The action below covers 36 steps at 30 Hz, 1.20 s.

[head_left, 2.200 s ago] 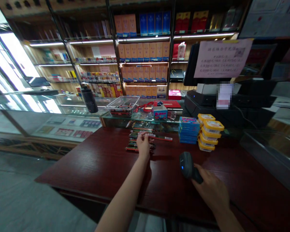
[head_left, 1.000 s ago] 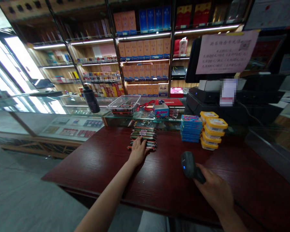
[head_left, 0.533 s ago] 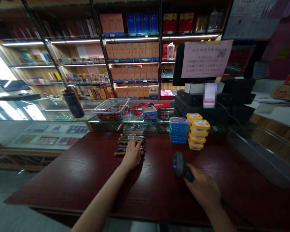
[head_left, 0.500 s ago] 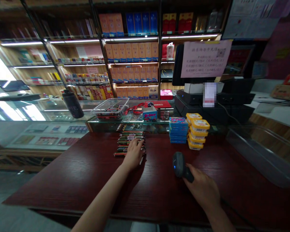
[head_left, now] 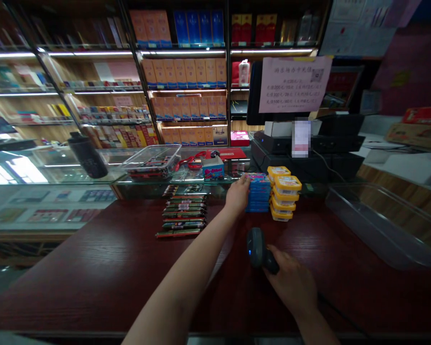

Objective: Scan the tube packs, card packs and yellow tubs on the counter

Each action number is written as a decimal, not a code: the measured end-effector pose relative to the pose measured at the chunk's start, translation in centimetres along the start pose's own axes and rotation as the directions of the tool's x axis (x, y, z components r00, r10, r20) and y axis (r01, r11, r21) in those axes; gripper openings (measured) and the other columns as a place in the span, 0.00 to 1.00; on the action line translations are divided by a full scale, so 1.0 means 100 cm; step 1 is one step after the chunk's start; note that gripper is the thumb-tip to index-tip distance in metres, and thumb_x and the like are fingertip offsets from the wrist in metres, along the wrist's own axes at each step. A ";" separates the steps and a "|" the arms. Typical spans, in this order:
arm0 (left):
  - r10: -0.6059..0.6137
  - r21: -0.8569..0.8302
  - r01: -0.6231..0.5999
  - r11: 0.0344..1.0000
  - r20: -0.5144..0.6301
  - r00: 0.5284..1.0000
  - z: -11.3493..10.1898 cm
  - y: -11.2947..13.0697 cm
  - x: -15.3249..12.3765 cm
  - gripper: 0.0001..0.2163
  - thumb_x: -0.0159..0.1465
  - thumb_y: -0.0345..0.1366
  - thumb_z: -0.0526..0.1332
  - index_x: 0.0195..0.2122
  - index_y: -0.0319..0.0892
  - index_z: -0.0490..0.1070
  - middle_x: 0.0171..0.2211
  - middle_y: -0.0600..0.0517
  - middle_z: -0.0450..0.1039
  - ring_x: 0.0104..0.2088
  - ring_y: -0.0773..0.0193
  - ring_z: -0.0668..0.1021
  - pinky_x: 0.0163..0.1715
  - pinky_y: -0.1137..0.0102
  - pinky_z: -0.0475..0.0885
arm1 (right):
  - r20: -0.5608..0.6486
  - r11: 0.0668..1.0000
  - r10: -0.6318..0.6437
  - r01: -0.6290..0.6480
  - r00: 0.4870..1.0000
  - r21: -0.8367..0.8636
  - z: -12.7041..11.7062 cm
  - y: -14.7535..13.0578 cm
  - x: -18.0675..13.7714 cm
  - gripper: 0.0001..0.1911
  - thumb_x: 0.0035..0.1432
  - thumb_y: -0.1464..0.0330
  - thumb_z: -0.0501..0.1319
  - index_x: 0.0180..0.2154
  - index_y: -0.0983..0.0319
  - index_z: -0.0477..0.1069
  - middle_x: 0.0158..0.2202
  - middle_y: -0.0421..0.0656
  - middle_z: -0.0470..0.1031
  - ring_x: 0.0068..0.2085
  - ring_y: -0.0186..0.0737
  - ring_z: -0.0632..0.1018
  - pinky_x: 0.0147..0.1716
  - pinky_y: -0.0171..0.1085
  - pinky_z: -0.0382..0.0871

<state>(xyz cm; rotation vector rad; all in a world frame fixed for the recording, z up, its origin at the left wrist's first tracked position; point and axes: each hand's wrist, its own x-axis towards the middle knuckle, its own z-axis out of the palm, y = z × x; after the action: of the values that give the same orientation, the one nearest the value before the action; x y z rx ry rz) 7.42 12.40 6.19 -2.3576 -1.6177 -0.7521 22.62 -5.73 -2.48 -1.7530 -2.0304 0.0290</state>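
Observation:
My left hand [head_left: 238,194] is at the upper left edge of a stack of flat blue packs [head_left: 257,196], its fingers closed against a pack near the top. Part of the fingers is hidden from view. In my right hand [head_left: 293,280] is a black barcode scanner [head_left: 257,249] with a lit blue light, held by its handle above the dark red wooden counter [head_left: 104,268]. Against the blue packs stands a stack of yellow-lidded tubs [head_left: 285,199]. Left of my left forearm lies a row of several slim, dark stick-shaped packs [head_left: 184,215].
A clear lidless bin [head_left: 373,235] sits at the right. On the glass ledge behind are a plastic tub of stick packs [head_left: 153,163], a blue display box [head_left: 213,170] and a black bottle [head_left: 88,155]. A monitor with a pink paper sign [head_left: 294,86] stands back right.
My left hand has left the row of stick packs and moved right to the blue stack. My right hand still holds the scanner. The camera view has shifted slightly.

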 end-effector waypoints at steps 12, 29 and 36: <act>0.065 0.101 -0.070 0.992 0.050 0.997 -0.019 -0.007 0.013 0.09 0.64 0.31 0.55 0.40 0.39 0.74 0.42 0.41 0.74 0.47 0.54 0.73 0.47 0.62 0.68 | 0.007 1.000 -0.007 0.007 1.000 0.020 -0.008 -0.004 0.000 0.17 0.58 0.65 0.55 0.50 0.57 0.69 0.42 0.43 0.78 0.41 0.41 0.78 0.39 0.37 0.67; 0.179 0.121 -0.192 0.974 0.108 0.978 -0.022 -0.010 0.022 0.09 0.62 0.30 0.56 0.39 0.37 0.75 0.40 0.40 0.74 0.43 0.55 0.74 0.43 0.64 0.67 | -0.049 1.000 -0.012 0.011 0.999 -0.027 0.002 -0.001 0.001 0.18 0.56 0.66 0.57 0.50 0.57 0.69 0.41 0.42 0.78 0.40 0.41 0.78 0.37 0.36 0.67; 0.283 0.198 -0.274 0.941 -0.014 0.959 -0.028 -0.012 0.001 0.12 0.65 0.30 0.50 0.45 0.40 0.70 0.41 0.40 0.70 0.46 0.52 0.68 0.44 0.59 0.62 | -0.087 0.998 -0.031 0.027 0.996 -0.051 0.004 -0.002 0.002 0.19 0.56 0.66 0.57 0.50 0.58 0.70 0.42 0.43 0.78 0.39 0.41 0.79 0.37 0.35 0.68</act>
<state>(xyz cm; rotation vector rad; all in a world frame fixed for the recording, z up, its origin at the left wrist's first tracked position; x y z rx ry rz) 5.49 11.79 8.46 -2.3412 -1.2392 -0.5551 22.33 -5.46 -2.71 -1.7232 -2.0093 -0.1063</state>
